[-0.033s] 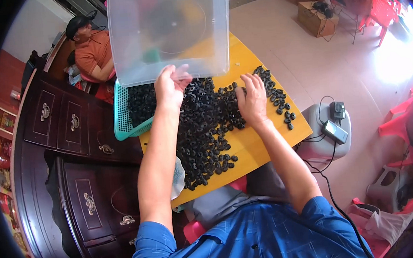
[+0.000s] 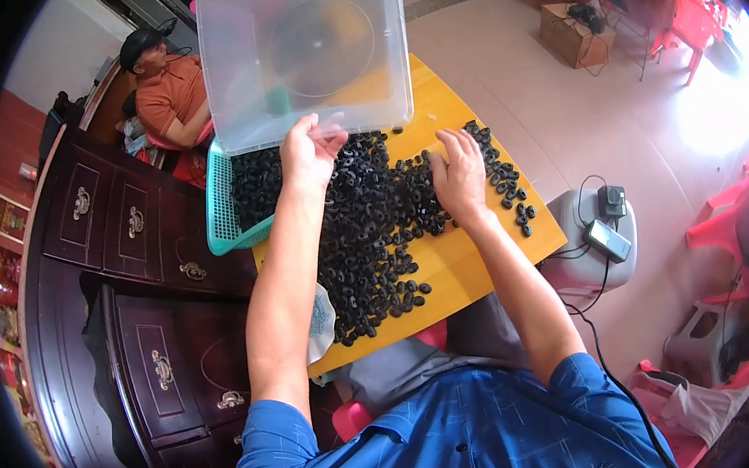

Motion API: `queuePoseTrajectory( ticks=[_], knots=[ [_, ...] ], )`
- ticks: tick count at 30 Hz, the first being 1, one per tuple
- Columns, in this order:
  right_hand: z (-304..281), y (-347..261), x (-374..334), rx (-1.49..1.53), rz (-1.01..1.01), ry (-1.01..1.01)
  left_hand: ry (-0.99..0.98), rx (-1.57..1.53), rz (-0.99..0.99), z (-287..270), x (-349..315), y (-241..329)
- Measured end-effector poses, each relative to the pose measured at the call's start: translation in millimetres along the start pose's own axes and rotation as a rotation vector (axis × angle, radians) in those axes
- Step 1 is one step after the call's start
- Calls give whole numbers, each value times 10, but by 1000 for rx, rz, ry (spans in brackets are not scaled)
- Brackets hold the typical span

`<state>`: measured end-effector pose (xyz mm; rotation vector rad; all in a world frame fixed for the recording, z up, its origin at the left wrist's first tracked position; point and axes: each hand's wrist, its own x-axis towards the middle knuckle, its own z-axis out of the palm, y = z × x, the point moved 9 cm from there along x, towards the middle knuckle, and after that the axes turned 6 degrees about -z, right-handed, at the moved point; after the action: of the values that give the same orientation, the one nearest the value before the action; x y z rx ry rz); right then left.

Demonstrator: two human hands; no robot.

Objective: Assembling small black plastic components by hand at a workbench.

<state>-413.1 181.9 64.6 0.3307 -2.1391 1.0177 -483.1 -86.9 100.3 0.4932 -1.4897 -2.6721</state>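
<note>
Pinching, it seems, the lower rim of a clear plastic tub (image 2: 303,55) with the left grip (image 2: 315,146), partly blurred at the fingertips. Tipped up just beyond that grip, with a round outline on its base; cannot tell which way the opening faces. To the right, reaching out with the right grip (image 2: 460,174), empty as far as can be seen, spread at the thumb and straight in fingers lying close together; cannot tell whether pressing on anything.

Between the two grips, and running from under the tub's rim toward the body, a heap of small black rings (image 2: 361,226). Lying with its long axis roughly along the left forearm: to the right of the left grip, to the left of the right one. Thinning into a patch just beside the right thumb, so nearer on that side to the right grip; just right of the same grip, a looser band of the same rings.

Left of the left grip, a turquoise basket (image 2: 217,207) with more black pieces inside. Under everything, a yellow worktop (image 2: 461,267). Farther left, a dark wooden cabinet (image 2: 117,254); well right of the right grip, a grey stool (image 2: 571,267) bearing small devices and cables.
</note>
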Motion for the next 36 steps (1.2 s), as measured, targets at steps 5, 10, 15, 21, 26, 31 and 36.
queuePoseTrajectory(
  ticks=[5, 10, 15, 21, 26, 31, 36],
  knots=[
    [-26, 350, 364, 177, 161, 35, -43, -101, -72, 386, 333, -51],
    [-71, 450, 777, 108, 88, 15, -57, -165, -140, 750, 480, -173],
    [620, 767, 911, -151, 111, -446, -147, -131, -194, 944, 529, -226],
    [1181, 995, 879, -317, 66, -721, -161, -109, -212, 1026, 421, -220],
    [1318, 1058, 854, -376, 18, -698, -177, -188, -278, 1186, 513, -425],
    [1308, 1005, 795, -452, -15, -806, -111, -244, -314, 1476, 458, -765],
    [879, 900, 720, -463, -118, -735, -66, -299, -385, 1735, 424, -1066]
  ],
)
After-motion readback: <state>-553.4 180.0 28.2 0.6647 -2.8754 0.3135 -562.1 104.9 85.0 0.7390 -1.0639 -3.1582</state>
